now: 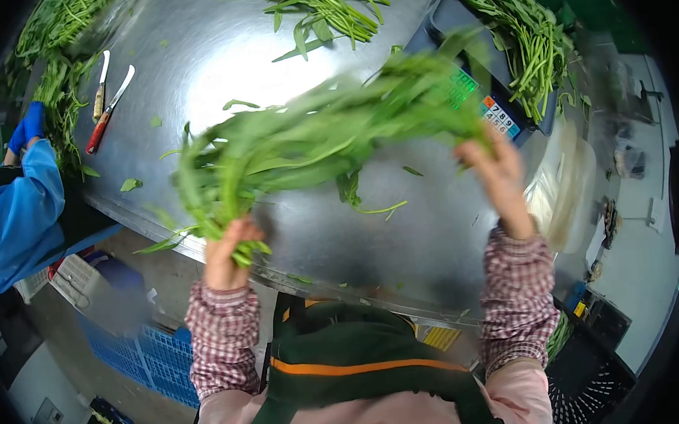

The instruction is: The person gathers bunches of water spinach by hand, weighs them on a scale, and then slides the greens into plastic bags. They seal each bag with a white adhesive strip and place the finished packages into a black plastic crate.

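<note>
We've got the leafy bundle (313, 144) over the table (357, 249), long axis 8-to-2 o'clock; left hand (232, 252) pinches stems at 8, right hand (501, 174) at 2, grip blurred, can't tell.

Left hand (235, 248) and right hand (494, 165) hold greens (312, 133); knives (111, 109) lie left.

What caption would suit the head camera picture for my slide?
Left hand and right hand hold leafy greens above a metal table, near a digital scale.
</note>
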A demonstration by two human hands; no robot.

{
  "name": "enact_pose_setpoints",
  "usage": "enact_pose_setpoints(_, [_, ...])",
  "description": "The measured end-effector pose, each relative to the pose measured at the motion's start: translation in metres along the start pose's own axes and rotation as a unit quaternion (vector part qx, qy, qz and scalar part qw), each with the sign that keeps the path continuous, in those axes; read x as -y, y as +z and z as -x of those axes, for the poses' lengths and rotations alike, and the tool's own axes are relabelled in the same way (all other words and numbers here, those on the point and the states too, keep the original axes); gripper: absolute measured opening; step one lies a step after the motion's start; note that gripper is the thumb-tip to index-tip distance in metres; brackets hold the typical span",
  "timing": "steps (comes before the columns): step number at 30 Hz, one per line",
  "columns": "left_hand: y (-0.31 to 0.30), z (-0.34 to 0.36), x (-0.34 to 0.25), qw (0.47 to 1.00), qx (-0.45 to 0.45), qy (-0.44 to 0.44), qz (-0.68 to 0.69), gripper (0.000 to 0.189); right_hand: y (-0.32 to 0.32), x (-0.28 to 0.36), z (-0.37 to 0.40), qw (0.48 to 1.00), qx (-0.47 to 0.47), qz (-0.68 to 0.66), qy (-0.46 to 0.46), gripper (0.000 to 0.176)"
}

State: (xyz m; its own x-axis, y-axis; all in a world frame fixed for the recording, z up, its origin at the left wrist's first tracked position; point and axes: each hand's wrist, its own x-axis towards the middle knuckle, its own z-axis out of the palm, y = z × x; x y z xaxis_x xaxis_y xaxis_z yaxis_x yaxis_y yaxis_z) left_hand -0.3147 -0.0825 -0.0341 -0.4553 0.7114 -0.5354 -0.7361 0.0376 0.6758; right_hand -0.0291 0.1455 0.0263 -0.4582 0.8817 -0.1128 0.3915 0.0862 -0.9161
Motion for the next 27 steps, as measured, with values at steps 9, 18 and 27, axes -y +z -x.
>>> enact_pose_setpoints(9, [0.014,-0.014,0.048,0.997,0.053,-0.048,-0.002,0.030,-0.117,-0.035,-0.157,0.975,-0.180,-0.090,0.095,0.023])
enact_pose_setpoints(18, [0.016,-0.006,0.064,0.991,0.083,-0.101,0.037,0.029,-0.075,-0.018,-0.109,0.922,-0.289,0.244,0.088,0.056])
enact_pose_setpoints(27, [0.032,0.002,0.064,0.989,0.118,-0.072,-0.049,0.032,0.180,-0.014,0.040,0.892,0.061,-0.337,0.295,0.020])
